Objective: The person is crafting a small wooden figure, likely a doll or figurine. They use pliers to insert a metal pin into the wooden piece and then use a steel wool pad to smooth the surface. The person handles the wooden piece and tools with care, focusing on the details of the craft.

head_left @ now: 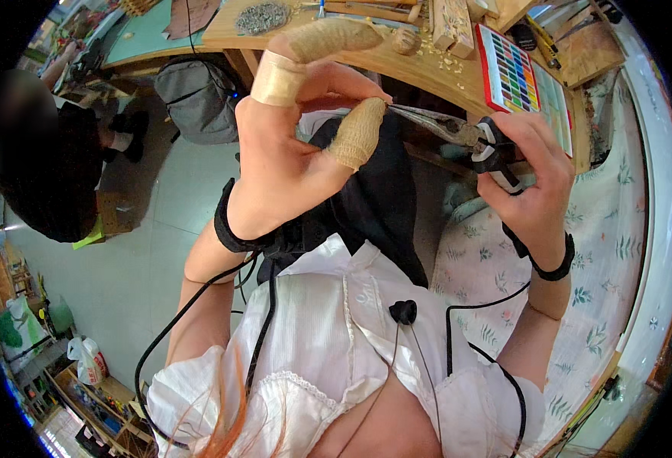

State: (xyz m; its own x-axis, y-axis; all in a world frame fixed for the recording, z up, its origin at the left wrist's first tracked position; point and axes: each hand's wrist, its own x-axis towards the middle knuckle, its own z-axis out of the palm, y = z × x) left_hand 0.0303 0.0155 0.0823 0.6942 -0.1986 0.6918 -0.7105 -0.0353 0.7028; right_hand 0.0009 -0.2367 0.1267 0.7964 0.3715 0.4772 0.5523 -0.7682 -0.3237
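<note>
We grip pliers [467, 136] in our right hand [538, 164] — their tips end at our left hand [290, 153], whose own hold we cannot tell.

They wear a white, short-sleeved shirt [305, 313] with lacy trim [305, 385], black bottoms [374, 202], broad black wristbands [229, 229], looping black cables [450, 343] and tan wraps [360, 133] on the left hand [286, 156].

Black-and-white pliers handles [494, 158]; tan thumb wrap [360, 136]; white shirt [309, 336]; leaf-patterned pale cloth [599, 267].
</note>
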